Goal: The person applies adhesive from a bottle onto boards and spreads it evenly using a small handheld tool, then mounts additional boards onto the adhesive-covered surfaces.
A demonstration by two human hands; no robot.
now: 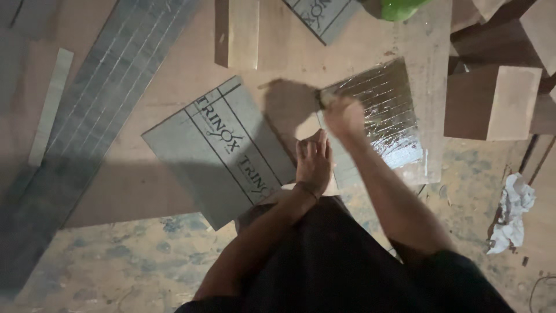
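My right hand is closed around a small pale tool, blurred, whose tip touches the left edge of a shiny wet-looking grey sheet lying on the plywood floor board. My left hand lies flat, palm down, on the near left corner of that sheet, holding nothing. Just left of it lies a matt grey sheet with dark printed lines and lettering, turned at an angle. My dark-clothed knees fill the bottom of the view.
A long grey strip runs diagonally at the left. Wooden blocks stand at the right and another block at the top. A green object, a second grey sheet and crumpled white paper lie around.
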